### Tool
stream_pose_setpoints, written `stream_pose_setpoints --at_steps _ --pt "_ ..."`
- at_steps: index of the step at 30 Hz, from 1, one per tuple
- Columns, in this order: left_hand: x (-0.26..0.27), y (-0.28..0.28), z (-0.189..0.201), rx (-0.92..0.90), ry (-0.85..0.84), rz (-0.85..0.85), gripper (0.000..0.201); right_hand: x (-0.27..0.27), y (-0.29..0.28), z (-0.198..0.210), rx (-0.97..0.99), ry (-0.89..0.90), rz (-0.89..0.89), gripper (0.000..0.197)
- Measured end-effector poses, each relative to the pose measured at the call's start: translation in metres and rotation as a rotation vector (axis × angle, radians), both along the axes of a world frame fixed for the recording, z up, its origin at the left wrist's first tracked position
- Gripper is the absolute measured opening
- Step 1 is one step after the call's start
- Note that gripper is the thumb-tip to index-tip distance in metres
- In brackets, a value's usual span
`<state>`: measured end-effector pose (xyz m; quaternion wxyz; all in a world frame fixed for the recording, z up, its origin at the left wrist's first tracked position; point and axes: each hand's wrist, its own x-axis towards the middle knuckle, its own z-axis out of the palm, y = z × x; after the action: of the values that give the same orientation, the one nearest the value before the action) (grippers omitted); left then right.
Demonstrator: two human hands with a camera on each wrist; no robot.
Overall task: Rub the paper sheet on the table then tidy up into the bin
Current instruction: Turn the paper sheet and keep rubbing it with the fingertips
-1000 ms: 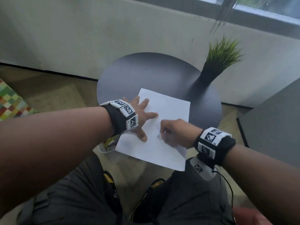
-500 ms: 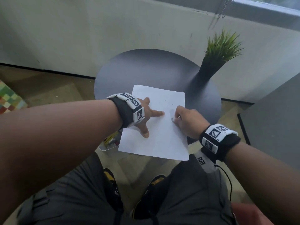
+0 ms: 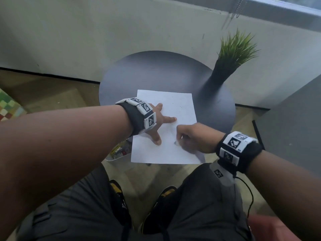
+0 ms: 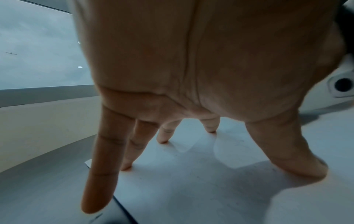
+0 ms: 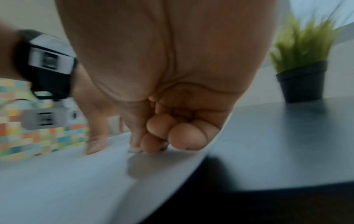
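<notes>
1. Far left: a patch of multicoloured checked flooring or mat lies on the floor, well apart from the work.
2. Your left hand is splayed flat, fingers straight and apart, fingertips pressing the paper sheet down. It pins the sheet; it grips nothing.
3. The paper sheet lies flat on the round dark surface, its near edge overhanging toward your knees. No crumple or fold shows, apart from a lifted near-right corner by your wrist.
4. A white bin sits on the floor under the surface's near-left edge, with mixed scraps inside. The sheet is not in it.
5. Your right hand is curled, fingers together, tips down on the sheet. A small pale object seems pinched at the tips, likely an eraser; too blurred to confirm.
6. Judgement: the rubbing step is in hand. Tidying into the bin is all left to do.
7. Right: a potted grass plant stands on the surface's far-right edge, apart from the sheet.
8. Room: a pale wall runs behind, a window strip and hanging bead chain at upper right, and a grey furniture edge at far right.
</notes>
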<state>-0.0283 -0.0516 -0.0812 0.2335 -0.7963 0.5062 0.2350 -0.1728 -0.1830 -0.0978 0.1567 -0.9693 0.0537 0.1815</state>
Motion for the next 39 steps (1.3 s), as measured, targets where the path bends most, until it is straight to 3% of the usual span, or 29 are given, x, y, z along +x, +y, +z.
stream_pose_setpoints --at_steps 4,6,9,10,14,19,22,25,31,36,39 --pt "-0.001 -0.002 0.0 0.009 0.012 0.017 0.117 0.004 -0.035 -0.001 -0.062 -0.101 -0.278 0.014" --pt "-0.001 -0.002 0.0 0.014 0.01 0.035 0.12 -0.001 -0.02 -0.003 -0.072 -0.111 -0.207 0.013" --pt "-0.001 -0.002 -0.002 0.01 0.009 0.043 0.122 -0.013 0.012 -0.003 -0.009 -0.037 0.057 0.008" --pt "0.0 -0.002 -0.002 0.006 0.008 0.044 0.122 -0.011 0.01 0.0 -0.016 -0.028 0.055 0.007" --pt "0.003 -0.004 -0.003 -0.012 0.009 0.061 0.122 0.005 -0.025 0.0 -0.036 -0.098 -0.274 0.011" --pt "0.004 0.001 -0.001 -0.02 -0.012 0.042 0.119 -0.002 -0.008 -0.004 -0.004 -0.051 -0.093 0.014" --pt "0.001 0.002 -0.005 -0.08 -0.03 -0.082 0.109 0.009 -0.026 -0.003 0.001 -0.06 -0.268 0.014" --pt "-0.003 0.002 -0.011 -0.111 0.029 -0.084 0.105 0.016 -0.032 -0.008 -0.012 -0.117 -0.363 0.015" --pt "-0.006 0.007 -0.017 -0.117 0.052 -0.075 0.126 0.005 0.005 -0.001 -0.029 -0.064 0.062 0.01" --pt "-0.002 0.008 -0.023 -0.105 0.068 -0.051 0.131 0.028 -0.036 -0.005 -0.097 -0.14 -0.304 0.011" --pt "0.001 0.009 -0.026 -0.112 0.086 -0.052 0.132 0.014 -0.004 -0.012 -0.075 -0.143 -0.076 0.007"
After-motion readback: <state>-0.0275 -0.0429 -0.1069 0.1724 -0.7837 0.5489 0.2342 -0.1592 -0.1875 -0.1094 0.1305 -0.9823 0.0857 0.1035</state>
